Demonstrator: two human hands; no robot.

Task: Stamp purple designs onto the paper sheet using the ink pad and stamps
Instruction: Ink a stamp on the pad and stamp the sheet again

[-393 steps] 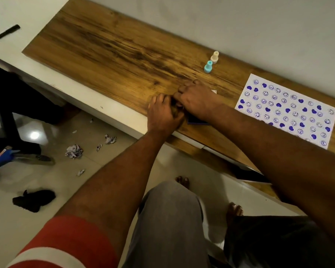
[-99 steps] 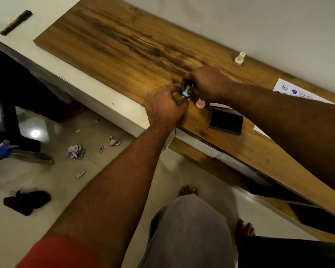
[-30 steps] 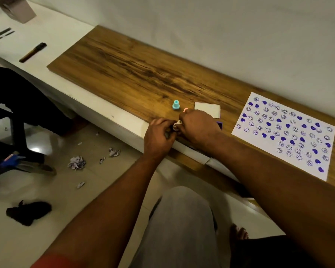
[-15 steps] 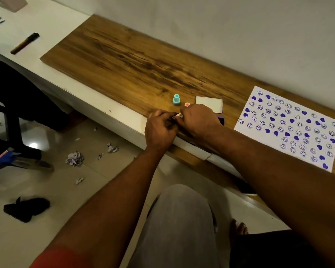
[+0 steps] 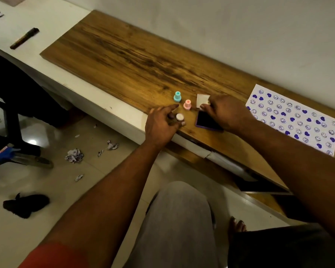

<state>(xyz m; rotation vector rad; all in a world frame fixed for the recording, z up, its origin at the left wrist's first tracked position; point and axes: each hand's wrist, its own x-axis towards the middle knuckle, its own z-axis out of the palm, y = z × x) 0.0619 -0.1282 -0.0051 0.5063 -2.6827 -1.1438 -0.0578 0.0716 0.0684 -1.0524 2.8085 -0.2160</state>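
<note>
**Operator:** Head view, the only one I have. My left hand [image 5: 161,125] is at the near edge of the wooden board [image 5: 124,60], fingers curled round a small cream stamp [image 5: 179,117]. The stamp sits between thumb and fingertips, its round end facing up toward the camera, so its long axis runs roughly upright, tipped a little toward me.

**Observer:** And the right hand?

**Operator:** My right hand [image 5: 227,113] hovers over the far edge of the open ink pad [image 5: 207,120]. Its fingertips pinch the near edge of the white ink pad lid [image 5: 202,100], which lies just beyond the pad. The pad lies flat, dark face up, its long side running left to right along the board edge.

**Observer:** The other stamps?

**Operator:** A teal stamp [image 5: 177,96] and a pink stamp [image 5: 187,104] stand upright just beyond my left fingers, close together, not touching them. The paper sheet [image 5: 298,117] lies flat to the right, well apart from the pad, covered in purple smileys and hearts, its long axis slanting away to the right.

**Observer:** Against half a second ago?

**Operator:** Then both hands were bunched together at the board edge, covering most of the pad. They have parted, and the pad now shows.
</note>
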